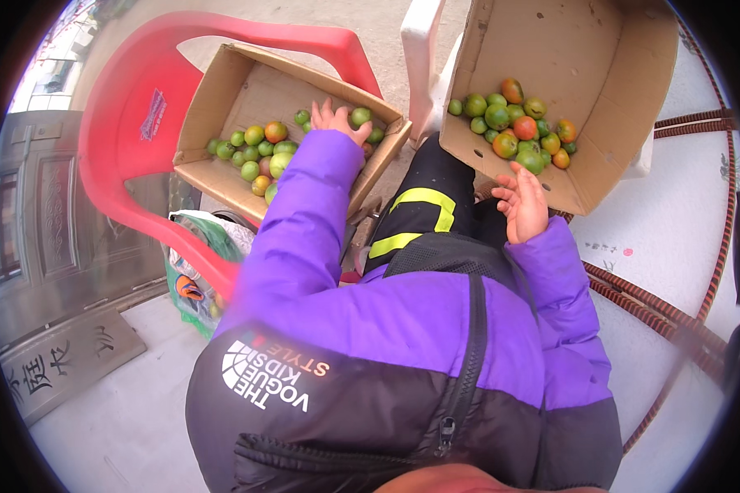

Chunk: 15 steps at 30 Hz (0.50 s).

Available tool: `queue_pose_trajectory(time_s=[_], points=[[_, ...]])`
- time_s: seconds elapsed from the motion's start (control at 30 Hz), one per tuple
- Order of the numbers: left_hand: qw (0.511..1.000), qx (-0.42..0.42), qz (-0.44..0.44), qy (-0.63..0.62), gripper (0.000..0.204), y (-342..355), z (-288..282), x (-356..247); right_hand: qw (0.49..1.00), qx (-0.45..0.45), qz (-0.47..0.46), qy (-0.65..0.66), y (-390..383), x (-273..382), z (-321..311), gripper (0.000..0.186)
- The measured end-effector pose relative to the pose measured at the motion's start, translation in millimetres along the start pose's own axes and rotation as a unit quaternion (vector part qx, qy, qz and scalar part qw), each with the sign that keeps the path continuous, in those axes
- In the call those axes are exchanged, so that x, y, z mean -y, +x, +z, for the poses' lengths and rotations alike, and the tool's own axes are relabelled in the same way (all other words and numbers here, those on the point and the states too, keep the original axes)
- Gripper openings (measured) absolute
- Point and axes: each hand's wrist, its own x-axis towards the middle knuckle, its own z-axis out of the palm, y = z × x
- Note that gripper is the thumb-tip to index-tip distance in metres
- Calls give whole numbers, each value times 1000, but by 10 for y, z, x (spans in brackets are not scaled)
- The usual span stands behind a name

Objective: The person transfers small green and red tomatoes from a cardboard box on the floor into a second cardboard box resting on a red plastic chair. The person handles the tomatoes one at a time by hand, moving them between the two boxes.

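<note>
My left hand (335, 122) reaches over the right part of a cardboard box (247, 191) on the left, its fingers spread among green tomatoes (360, 117). Inside that box lie several more tomatoes, mostly green, a few turning orange. Beside the near edge of a second cardboard box (567, 37), at the right, is my right hand (524, 204). It is palm up with loosely bent fingers apart, and nothing shows in it. Green and orange tomatoes (524, 127) are heaped toward the near side of this box. Whether my left fingertips touch a tomato I cannot tell.
The left box rests on a red plastic chair (111, 156); a white chair (423, 66) stands at the right box. A green plastic bag (191, 283) with things inside sits below the red armrest. Ribbed brown tubing (641, 308) crosses the pale surface at right.
</note>
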Motion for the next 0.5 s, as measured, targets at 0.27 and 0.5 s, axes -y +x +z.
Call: queue_pose_trajectory(time_s=[0.27, 0.5], points=[[924, 94, 240, -283, 54, -913, -558, -856, 955, 274, 75, -85, -153, -4, 339, 46], [883, 176, 253, -355, 45, -899, -507, -942, 966, 215, 60, -131, -198, 23, 228, 55]])
